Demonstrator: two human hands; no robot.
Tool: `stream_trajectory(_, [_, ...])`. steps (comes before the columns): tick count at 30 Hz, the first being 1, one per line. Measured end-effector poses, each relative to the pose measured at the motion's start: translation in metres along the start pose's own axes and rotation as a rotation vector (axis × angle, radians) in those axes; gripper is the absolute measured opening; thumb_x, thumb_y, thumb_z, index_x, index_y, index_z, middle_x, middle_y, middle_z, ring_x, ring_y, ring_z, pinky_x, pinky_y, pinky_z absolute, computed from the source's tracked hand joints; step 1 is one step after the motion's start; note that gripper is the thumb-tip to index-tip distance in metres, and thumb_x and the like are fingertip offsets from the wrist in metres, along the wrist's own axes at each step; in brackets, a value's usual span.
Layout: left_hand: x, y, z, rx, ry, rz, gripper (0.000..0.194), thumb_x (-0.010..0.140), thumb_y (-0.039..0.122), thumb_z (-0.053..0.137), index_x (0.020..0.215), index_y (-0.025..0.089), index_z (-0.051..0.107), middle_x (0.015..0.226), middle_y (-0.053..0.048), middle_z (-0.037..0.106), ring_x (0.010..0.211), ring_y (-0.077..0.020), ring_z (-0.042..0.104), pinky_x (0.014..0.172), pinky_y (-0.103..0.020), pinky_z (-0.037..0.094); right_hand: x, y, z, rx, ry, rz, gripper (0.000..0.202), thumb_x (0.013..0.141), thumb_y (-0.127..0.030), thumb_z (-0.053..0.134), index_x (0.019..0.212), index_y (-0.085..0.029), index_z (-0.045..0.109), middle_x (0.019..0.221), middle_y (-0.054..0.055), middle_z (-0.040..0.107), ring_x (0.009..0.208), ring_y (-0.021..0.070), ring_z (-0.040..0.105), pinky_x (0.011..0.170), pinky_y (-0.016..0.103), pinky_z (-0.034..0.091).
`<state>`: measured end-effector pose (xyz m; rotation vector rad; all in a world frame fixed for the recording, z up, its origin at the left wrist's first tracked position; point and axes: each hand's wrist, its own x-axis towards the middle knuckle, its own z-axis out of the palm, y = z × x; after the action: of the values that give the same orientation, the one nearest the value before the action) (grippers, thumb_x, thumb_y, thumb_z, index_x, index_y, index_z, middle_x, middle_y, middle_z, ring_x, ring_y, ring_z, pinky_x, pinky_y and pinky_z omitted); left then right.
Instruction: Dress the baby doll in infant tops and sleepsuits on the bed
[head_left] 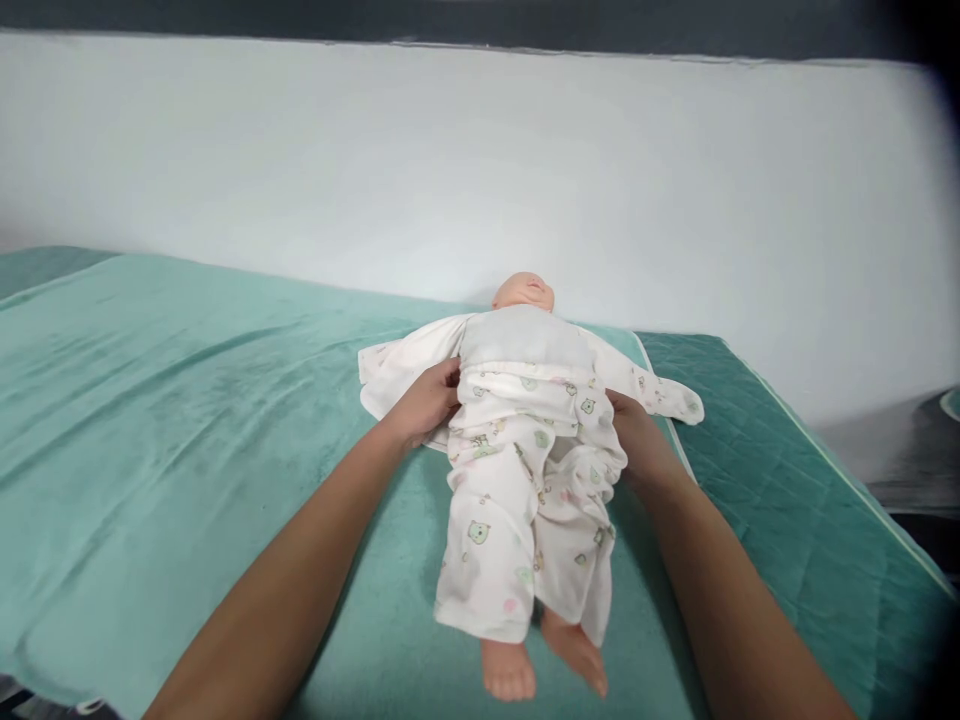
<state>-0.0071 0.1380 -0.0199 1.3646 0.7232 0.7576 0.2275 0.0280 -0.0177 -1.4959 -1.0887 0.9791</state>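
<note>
A baby doll (pixel 523 291) lies on its back, its head toward the wall and its bare feet toward me. It wears white patterned trousers (pixel 491 500) with small animal prints, the waist pulled up over its belly. Under the doll's back a white top (pixel 420 350) spreads out, its sleeves lying to both sides. At the left of the waist, my left hand (pixel 430 402) is closed with its fingers on the cloth edge. My right hand (pixel 637 435) is at the opposite hip, its fingers mostly hidden behind the trousers.
A light green sheet (pixel 187 420) covers the bed, with folds on the left. Darker green quilted bedding (pixel 780 480) shows at the right. A white wall (pixel 375 170) rises just behind the doll's head.
</note>
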Motion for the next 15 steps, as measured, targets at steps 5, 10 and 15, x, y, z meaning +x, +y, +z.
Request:
stream_trajectory(5, [0.003,-0.006,-0.011,0.101,0.127,0.027,0.031,0.063,0.013,0.063,0.093,0.02,0.057,0.078,0.003,0.06,0.067,-0.0117,0.054,0.062,-0.023,0.041,0.002,0.004,-0.007,-0.257,-0.034,-0.126,0.036,0.071,-0.034,0.07,0.104,-0.022,0.075,0.104,0.007,0.076,0.096,0.0313,0.067,0.084,0.039,0.05])
stream_trajectory(10, [0.003,-0.007,-0.008,0.525,0.18,0.197,0.015,0.076,0.017,0.05,0.086,0.02,0.06,0.079,0.001,0.062,0.074,-0.016,0.055,0.069,-0.028,0.042,0.003,0.006,-0.01,-0.477,0.014,-0.201,0.031,0.072,-0.03,0.067,0.101,-0.022,0.074,0.106,0.007,0.075,0.097,0.0317,0.066,0.082,0.038,0.049])
stream_trajectory(15, [0.006,-0.01,-0.007,0.711,0.303,0.322,0.02,0.074,0.012,0.052,0.089,0.021,0.061,0.09,-0.002,0.065,0.085,-0.0182,0.059,0.079,-0.031,0.045,0.002,0.006,-0.013,-0.509,0.18,-0.153,0.024,0.075,-0.021,0.059,0.096,-0.023,0.07,0.092,0.004,0.074,0.085,0.0243,0.067,0.073,0.032,0.047])
